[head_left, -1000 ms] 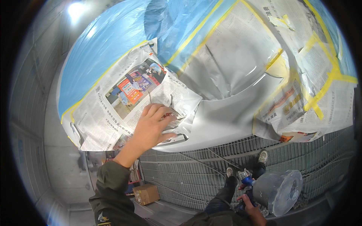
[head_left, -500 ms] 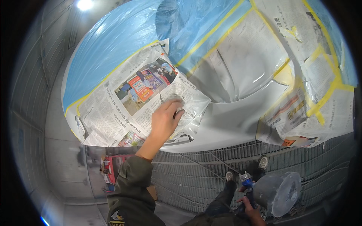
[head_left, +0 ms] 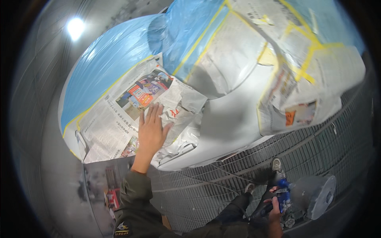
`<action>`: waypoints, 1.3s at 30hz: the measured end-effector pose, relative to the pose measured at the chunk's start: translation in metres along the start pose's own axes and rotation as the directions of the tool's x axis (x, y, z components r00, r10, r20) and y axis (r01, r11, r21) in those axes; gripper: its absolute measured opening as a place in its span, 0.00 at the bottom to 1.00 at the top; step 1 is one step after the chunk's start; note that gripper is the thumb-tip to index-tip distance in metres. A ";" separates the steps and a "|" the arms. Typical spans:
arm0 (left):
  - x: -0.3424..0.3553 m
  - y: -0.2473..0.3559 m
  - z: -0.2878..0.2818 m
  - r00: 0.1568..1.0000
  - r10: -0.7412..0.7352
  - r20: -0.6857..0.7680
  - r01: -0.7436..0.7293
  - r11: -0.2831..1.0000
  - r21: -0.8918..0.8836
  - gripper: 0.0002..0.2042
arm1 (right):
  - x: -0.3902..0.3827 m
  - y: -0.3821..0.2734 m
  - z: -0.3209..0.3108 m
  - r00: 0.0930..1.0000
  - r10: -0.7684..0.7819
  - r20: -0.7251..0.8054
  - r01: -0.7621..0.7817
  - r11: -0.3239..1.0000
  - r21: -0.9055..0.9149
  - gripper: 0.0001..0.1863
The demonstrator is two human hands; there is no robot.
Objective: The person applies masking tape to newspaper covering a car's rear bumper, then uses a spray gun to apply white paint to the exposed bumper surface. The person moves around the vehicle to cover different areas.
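My left hand [head_left: 152, 133] lies on a sheet of newspaper [head_left: 105, 129] with its fingers stretched out. The crumpled, torn right part of that sheet is beside my thumb. Yellow tape [head_left: 105, 92] runs along the top edge of the paper, against blue plastic film [head_left: 104, 51] over the car body. Bare pale grey bodywork [head_left: 230, 119] shows to the right. Low at the right, my right hand [head_left: 274, 204] grips a blue spray gun [head_left: 283, 190] with a large translucent cup [head_left: 317, 196] on it.
More taped newspaper [head_left: 325, 75] covers the right of the body. Below are a metal grate floor [head_left: 186, 198], a crossing hose, my legs and shoes. A red item [head_left: 112, 198] stands low at the left. A pale booth wall [head_left: 49, 83] with a bright lamp [head_left: 75, 27] is at the left.
My left hand has shifted left from the torn crease and flattened, its fingers spreading on the paper. The spray gun in my right hand has moved right. The view has tilted.
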State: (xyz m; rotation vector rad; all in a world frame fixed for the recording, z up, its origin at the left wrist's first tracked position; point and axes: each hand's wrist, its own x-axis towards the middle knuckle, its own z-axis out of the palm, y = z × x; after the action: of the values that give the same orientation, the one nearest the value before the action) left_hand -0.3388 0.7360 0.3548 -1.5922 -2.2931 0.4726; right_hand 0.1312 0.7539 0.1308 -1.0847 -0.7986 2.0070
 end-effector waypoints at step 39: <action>-0.463 0.446 0.282 0.251 0.346 0.904 0.225 0.888 -0.402 0.22 | 0.027 0.575 -0.662 -0.250 0.557 -0.792 0.703 0.667 0.248 0.13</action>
State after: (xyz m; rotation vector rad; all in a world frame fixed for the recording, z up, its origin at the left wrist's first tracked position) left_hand 0.0683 0.4210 -0.1222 -1.8918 -3.4945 1.3831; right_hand 0.5296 0.5756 -0.6303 -1.4600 0.9445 0.2874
